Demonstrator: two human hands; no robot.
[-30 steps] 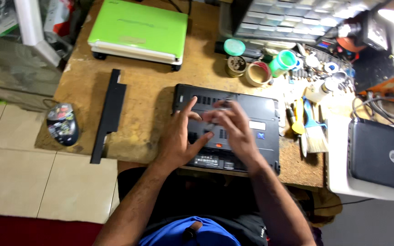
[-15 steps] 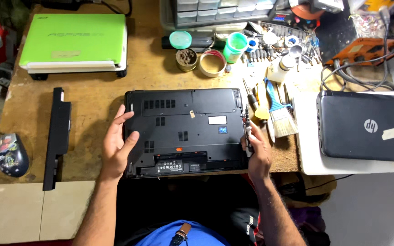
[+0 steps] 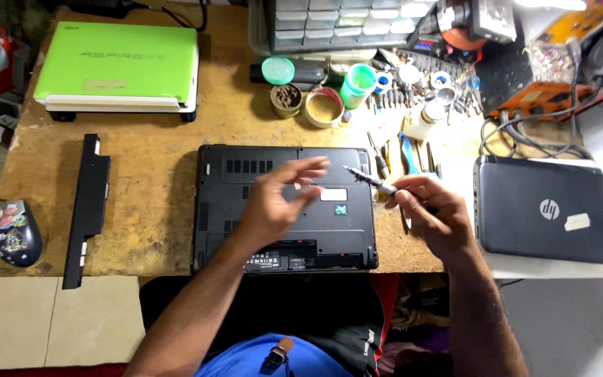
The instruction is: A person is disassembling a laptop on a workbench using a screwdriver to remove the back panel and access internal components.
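Head view: over upturned black laptop on desk — left hand open, empty; right hand at laptop's right edge, gripping screwdriver.

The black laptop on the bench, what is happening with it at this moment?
A person sits at a wooden workbench with a black laptop lying bottom-up in front of them. The right hand holds a screwdriver, tip pointing over the laptop's base. The left hand hovers open above the base. A long black battery lies apart on the left.
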